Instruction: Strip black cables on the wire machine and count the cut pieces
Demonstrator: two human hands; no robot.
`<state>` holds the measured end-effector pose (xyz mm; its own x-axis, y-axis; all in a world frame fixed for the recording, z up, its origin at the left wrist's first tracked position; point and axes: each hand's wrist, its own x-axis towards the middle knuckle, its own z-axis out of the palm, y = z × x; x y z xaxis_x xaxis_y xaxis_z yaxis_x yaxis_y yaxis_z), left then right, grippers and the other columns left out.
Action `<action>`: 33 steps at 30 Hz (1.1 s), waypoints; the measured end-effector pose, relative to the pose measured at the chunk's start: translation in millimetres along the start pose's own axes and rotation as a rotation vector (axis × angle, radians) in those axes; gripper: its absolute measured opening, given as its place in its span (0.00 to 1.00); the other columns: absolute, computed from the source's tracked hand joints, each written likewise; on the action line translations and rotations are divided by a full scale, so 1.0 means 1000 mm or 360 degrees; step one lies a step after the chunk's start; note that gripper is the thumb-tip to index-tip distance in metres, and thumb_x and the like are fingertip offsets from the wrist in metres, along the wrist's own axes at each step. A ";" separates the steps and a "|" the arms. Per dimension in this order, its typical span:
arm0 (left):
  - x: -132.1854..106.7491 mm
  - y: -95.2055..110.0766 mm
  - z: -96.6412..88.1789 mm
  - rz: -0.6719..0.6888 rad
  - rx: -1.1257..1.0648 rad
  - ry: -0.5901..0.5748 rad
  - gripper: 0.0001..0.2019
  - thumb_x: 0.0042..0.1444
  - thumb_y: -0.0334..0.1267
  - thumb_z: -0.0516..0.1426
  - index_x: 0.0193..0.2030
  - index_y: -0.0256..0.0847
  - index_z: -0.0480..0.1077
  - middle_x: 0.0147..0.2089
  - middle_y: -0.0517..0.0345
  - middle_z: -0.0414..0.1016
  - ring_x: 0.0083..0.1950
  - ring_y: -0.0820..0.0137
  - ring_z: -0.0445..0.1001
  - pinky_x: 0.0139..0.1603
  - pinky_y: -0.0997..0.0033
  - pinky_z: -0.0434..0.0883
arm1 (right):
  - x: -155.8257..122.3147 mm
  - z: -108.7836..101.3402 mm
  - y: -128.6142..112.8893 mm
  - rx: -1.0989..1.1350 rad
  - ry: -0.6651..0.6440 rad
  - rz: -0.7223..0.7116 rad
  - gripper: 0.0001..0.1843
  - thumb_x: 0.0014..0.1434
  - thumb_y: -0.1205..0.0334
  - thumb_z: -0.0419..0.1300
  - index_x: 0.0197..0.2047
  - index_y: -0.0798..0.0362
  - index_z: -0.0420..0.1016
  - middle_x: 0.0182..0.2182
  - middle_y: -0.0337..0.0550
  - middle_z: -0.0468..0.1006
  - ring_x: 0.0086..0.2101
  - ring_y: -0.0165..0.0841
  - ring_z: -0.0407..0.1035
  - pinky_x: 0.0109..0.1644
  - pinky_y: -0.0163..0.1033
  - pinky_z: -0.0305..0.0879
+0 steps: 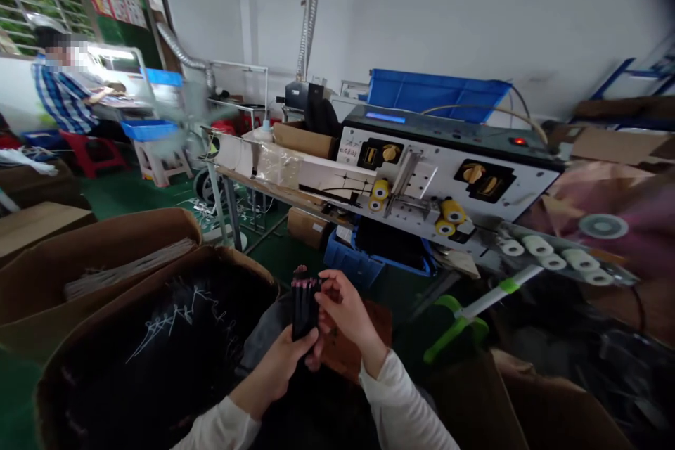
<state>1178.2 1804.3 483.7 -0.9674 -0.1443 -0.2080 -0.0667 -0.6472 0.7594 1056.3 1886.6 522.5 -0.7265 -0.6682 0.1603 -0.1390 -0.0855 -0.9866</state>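
Observation:
A bundle of black cables (303, 309) with pinkish-red cut ends stands upright in front of me. My left hand (290, 358) is wrapped round its lower part, thumb across the front. At the upper right edge of the bundle, my right hand (342, 309) has its thumb and index finger bent together against the cables; the exact fingertip contact is small and hard to see. To the left, a big carton (258, 274) holds a mass of black cables (158, 365), some fastened with white ties (176, 316).
A wire-processing machine (422, 172) with yellow rollers stands on a bench ahead. Another carton (174, 221) with pale strands is at left. A green-and-white stand (469, 316) with white rollers (553, 260) is at right. A person (63, 95) sits far left.

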 end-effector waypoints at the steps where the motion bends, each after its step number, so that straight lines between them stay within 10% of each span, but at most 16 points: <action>1: 0.002 -0.002 -0.005 -0.0031 -0.0036 0.0002 0.18 0.48 0.45 0.64 0.38 0.33 0.69 0.22 0.64 0.62 0.20 0.81 0.56 0.24 0.76 0.56 | 0.008 0.000 0.002 0.0100 0.0002 0.0008 0.18 0.50 0.61 0.64 0.45 0.47 0.67 0.32 0.36 0.69 0.27 0.28 0.67 0.26 0.33 0.68; 7: 0.009 -0.002 -0.025 -0.0088 -0.0203 0.0069 0.15 0.50 0.45 0.63 0.36 0.36 0.68 0.23 0.65 0.60 0.21 0.82 0.52 0.23 0.77 0.52 | 0.088 -0.007 0.000 0.0856 0.0473 0.0004 0.22 0.49 0.55 0.65 0.47 0.47 0.69 0.48 0.43 0.69 0.39 0.31 0.70 0.43 0.40 0.70; 15: 0.008 0.015 -0.034 -0.0057 -0.0242 0.0153 0.16 0.48 0.46 0.64 0.35 0.37 0.68 0.25 0.62 0.64 0.20 0.82 0.53 0.24 0.76 0.53 | 0.181 -0.005 -0.009 0.0929 0.1029 -0.0096 0.12 0.52 0.53 0.57 0.39 0.47 0.64 0.46 0.41 0.71 0.43 0.32 0.69 0.38 0.38 0.68; 33: 0.004 0.023 -0.046 -0.0064 -0.0249 0.0155 0.15 0.48 0.46 0.63 0.35 0.37 0.69 0.26 0.61 0.65 0.21 0.80 0.55 0.24 0.75 0.56 | 0.213 0.004 -0.021 0.0406 0.1350 -0.0188 0.19 0.57 0.45 0.49 0.41 0.52 0.65 0.47 0.47 0.71 0.49 0.35 0.64 0.46 0.39 0.66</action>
<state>1183.7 1754.8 472.1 -0.9359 -0.1829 -0.3009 -0.0589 -0.7612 0.6458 907.7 1743.0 577.2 -0.9844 0.1183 0.1306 -0.1643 -0.3484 -0.9228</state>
